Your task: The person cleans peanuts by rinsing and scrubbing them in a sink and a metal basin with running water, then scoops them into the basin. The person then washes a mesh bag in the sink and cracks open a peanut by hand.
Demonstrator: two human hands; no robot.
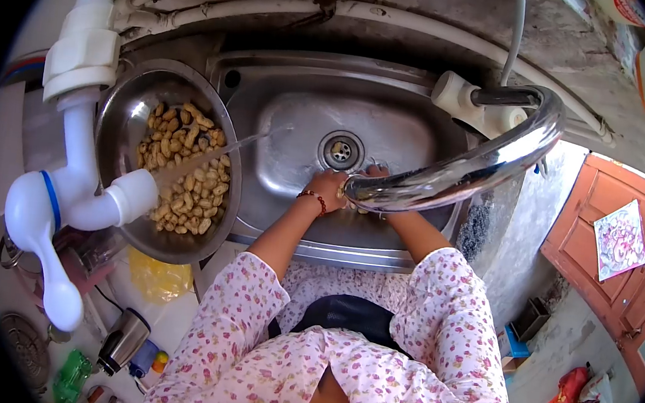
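My left hand [327,189], with a beaded bracelet at the wrist, is over the metal sink [286,175], just below the drain [341,151]. My right hand [377,172] is close beside it, mostly covered by the curved chrome faucet [457,172]. The faucet's end also covers the left fingers, so what either hand holds is hidden. To the left stands a steel bowl [125,116] of unshelled peanuts [187,157]. A stream of water [255,137] runs from the white plastic tap [132,199] across the bowl into the sink.
White pipes [402,19] run along the wall behind the sink. At lower left are a yellow plastic bag [160,275], a metal kettle [123,340] and a green bag [73,376]. A reddish wooden door [596,220] is on the right, with red and orange bags [569,400] below it.
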